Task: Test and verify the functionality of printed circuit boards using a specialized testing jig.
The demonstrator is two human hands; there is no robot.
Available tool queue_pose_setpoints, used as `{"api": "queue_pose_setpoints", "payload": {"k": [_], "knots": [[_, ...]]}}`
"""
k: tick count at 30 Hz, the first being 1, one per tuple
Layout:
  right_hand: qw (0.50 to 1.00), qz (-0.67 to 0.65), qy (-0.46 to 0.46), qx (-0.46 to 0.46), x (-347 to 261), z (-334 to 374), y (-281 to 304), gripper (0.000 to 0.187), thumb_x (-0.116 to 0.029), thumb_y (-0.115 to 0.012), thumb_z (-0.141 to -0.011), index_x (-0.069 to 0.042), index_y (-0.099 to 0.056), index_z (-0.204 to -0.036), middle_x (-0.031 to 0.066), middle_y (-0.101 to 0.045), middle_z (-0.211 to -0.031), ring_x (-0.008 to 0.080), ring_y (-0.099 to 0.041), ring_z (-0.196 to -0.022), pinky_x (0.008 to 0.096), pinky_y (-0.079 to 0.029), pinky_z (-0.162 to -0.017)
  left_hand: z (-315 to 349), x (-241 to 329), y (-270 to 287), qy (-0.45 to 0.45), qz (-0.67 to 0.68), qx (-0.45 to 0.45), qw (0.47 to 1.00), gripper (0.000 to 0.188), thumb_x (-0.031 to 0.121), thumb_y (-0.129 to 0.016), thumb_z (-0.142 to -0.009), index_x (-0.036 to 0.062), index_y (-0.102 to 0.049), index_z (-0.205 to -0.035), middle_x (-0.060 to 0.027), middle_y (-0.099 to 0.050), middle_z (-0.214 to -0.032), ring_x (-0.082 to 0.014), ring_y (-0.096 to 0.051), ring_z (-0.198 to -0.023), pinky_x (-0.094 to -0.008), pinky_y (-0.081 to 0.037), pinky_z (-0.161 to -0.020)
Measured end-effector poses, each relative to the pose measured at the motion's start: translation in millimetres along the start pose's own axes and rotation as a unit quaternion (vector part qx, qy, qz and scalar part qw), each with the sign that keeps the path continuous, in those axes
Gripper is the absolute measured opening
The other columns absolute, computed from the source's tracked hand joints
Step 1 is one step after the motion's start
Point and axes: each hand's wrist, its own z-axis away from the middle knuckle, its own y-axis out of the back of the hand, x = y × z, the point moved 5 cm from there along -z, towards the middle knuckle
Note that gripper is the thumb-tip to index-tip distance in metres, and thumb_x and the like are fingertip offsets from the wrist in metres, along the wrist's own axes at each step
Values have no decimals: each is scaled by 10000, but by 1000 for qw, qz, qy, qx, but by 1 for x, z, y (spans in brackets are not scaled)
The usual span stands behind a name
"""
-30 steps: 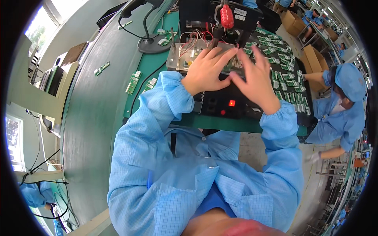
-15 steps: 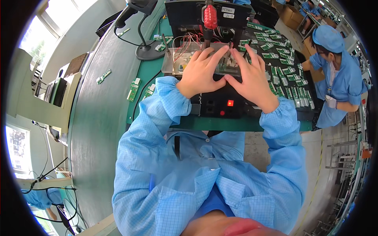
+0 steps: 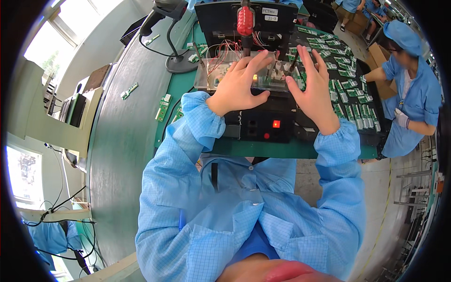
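Observation:
A black test fixture (image 3: 251, 110) stands in front of me, with a clear plate (image 3: 204, 77) on top and thin red and white wires (image 3: 225, 49) behind it. Over its middle rises a lever with a red grip (image 3: 244, 21). My left hand (image 3: 239, 89) lies over the plate, its fingers and thumb apart, holding nothing I can see. Spread beside the plate's right end is my right hand (image 3: 312, 89), also open. Between the hands, small white parts (image 3: 282, 70) and a small yellow light (image 3: 255, 77) show; the left palm hides part of the plate.
Rows of green circuit boards (image 3: 350, 84) lie on the black mat to the right; a few more boards (image 3: 163, 108) lie left. A handheld scanner on a stand (image 3: 176, 61) is at back left. A red-lit switch (image 3: 276, 124) faces me. A co-worker (image 3: 408, 89) stands at right.
My right hand has moved right, away from the left; the thumbs were together before and now a gap shows. The yellow light has come into view. My left hand has stayed over the plate.

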Motion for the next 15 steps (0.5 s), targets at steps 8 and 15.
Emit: {"api": "queue_pose_setpoints", "payload": {"k": [8, 15], "knots": [[999, 2, 3, -49, 1, 0, -1, 771, -165, -696, -871, -47, -324, -1537, 79, -484, -1516, 359, -333, -1421, 445, -315, -1127, 0, -1, 2, 18, 34, -2, 999, 957, 246, -761, -740, 71, -259, -1536, -67, -530, -1461, -346, -474, -1297, -473, -369, -1090], [999, -30, 11, -10, -6, -4, 3, 785, -178, -705, -865, -63, -322, -1541, 92, -484, -1513, 359, -326, -1429, 451, -324, -1115, 0, -1, 6, 11, 81, -4, 997, 982, 140, -763, -742, 61, -211, -1551, -113, -442, -1529, -363, -437, -1336, -459, -337, -1131]]}}
